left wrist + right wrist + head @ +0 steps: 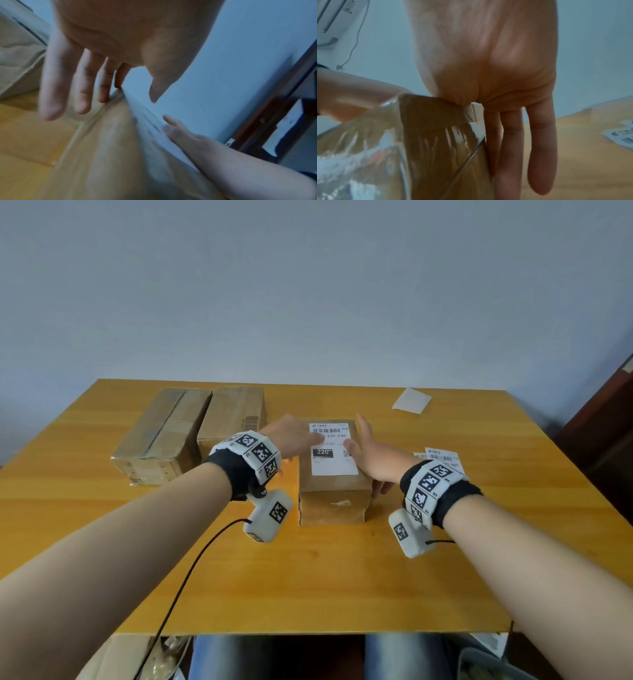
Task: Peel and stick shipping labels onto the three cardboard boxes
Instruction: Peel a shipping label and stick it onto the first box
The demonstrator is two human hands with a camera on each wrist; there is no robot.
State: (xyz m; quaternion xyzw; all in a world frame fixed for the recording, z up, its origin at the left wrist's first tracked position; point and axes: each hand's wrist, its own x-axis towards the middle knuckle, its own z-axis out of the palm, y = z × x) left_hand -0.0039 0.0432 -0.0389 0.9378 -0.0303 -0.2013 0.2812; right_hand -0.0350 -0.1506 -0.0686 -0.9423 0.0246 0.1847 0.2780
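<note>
A small cardboard box (334, 498) stands in the middle of the wooden table (308, 577). A white shipping label (334, 465) with a barcode and "220" lies on its top. My left hand (298, 438) reaches over the box's left edge, straight fingers hanging beside it, thumb resting on the label. My right hand (364, 450) lies along the box's right edge, thumb on the label, straight fingers (539, 155) down the right side. Two larger bare cardboard boxes (164, 436) (233, 416) lie at the back left. In the left wrist view the left fingers (51, 94) are spread.
Loose printed labels (442, 458) lie on the table right of my right wrist. A blank white backing sheet (411, 400) lies near the back right edge. A dark wooden door frame (603, 433) stands at the right. A black cable (178, 594) runs from my left wrist.
</note>
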